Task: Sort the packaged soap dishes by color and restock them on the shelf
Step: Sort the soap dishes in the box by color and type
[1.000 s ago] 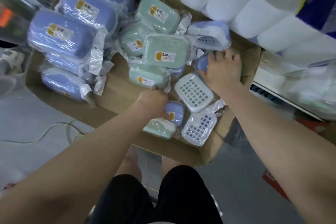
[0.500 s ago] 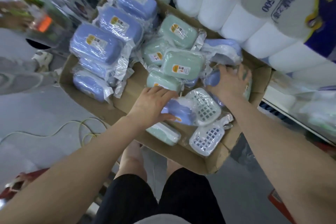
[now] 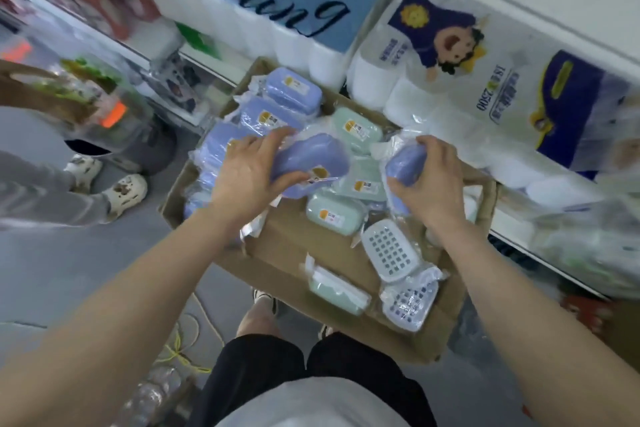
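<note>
Cardboard box of soap dishes, hands gripping purple ones

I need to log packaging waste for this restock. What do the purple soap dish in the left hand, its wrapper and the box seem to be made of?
Purple soap dish: probably moulded plastic, smooth with a soft sheen and rounded edges.
Its wrapper: thin clear plastic film, crinkled and glinting below the left hand.
Box: brown cardboard, matte, with bent flaps and raw edges.
</note>
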`<state>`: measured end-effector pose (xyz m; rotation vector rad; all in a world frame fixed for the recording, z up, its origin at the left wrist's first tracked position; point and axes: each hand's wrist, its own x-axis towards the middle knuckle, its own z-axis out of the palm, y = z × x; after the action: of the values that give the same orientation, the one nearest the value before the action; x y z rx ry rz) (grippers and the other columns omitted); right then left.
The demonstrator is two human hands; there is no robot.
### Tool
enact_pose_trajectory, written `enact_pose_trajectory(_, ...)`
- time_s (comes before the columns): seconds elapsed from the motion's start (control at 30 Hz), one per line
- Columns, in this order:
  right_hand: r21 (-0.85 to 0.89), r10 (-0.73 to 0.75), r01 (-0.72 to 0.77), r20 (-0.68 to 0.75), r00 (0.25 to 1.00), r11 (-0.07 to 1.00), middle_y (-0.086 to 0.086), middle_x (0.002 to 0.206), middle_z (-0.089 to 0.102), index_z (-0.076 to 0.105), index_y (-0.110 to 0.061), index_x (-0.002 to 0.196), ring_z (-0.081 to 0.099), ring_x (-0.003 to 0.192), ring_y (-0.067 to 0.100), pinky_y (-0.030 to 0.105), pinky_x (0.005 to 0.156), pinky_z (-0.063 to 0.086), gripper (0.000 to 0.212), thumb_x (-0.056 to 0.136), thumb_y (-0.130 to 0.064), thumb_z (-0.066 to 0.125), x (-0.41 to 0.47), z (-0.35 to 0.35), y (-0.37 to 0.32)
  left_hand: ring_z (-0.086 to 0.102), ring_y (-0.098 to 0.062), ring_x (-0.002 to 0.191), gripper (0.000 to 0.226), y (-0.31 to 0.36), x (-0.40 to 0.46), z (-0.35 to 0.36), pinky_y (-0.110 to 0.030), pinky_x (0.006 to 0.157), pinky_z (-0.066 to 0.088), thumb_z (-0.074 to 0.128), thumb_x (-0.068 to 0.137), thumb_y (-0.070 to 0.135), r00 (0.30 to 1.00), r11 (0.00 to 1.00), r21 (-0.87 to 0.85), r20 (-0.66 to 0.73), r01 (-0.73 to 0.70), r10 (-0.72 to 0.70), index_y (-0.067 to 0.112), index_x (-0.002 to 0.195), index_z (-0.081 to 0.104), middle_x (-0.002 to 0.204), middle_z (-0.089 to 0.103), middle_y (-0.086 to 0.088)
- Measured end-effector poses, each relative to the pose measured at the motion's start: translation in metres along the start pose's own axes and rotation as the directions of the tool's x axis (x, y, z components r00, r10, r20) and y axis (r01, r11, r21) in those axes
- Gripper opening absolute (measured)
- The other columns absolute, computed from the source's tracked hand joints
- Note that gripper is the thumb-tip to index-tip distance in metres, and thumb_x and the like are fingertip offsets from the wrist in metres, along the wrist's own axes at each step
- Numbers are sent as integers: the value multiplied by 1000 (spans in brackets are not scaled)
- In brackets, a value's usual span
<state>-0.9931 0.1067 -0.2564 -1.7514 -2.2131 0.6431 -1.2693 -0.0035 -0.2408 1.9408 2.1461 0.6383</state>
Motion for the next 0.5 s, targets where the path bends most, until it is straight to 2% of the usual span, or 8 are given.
enact_pose_trajectory(0.1,6,-92,92,-8,996,996,14,132,48,47,-13,134,46,120,32,41,102,38,75,69,-33,81,24,-2,-52,62,-36,91,74,-39,27,-33,-44,77,48,51,79,72,999,995,100,50,17,-22,17,129,49,94,69,-11)
enact_pose_trajectory(0.2,7,-184,184,74,980,983,12,132,50,50,-15,133,48,118,34,42,101,39,75,68,-34,80,64,14,-102,61,-35,95,69,-78,48,-54,-44,82,46,51,81,70,974,975,219,212,31,-78,23,131,47,98,68,-11)
enact_pose_trajectory(0.3,-54,-245,256,148,958,965,9,131,51,50,-19,132,49,118,33,42,101,39,73,66,-38,75,111,45,-146,58,-32,104,64,-111,64,-58,-41,88,42,44,85,71,916,964,263,382,21,-124,30,135,43,106,68,-8)
enact_pose_trajectory(0.4,-118,-294,323,213,932,939,8,134,50,48,-21,135,49,119,34,42,103,39,70,70,-36,73,150,85,-181,53,-33,112,52,-132,73,-50,-44,95,43,42,92,61,932,964,255,363,-80,-19,29,133,50,121,64,-3)
enact_pose_trajectory(0.43,-137,-308,346,239,921,928,9,136,49,46,-20,137,48,120,36,43,103,38,70,74,-32,72,159,99,-187,53,-33,111,55,-133,74,-48,-45,95,43,37,91,62,937,962,252,350,-107,12,28,130,53,122,64,-2)
enact_pose_trajectory(0.5,-165,-321,373,275,906,913,14,140,44,40,-16,144,46,121,39,43,103,37,70,81,-22,69,170,124,-191,56,-32,108,74,-128,72,-45,-44,94,44,23,80,74,932,965,235,361,-117,25,27,127,56,121,63,0)
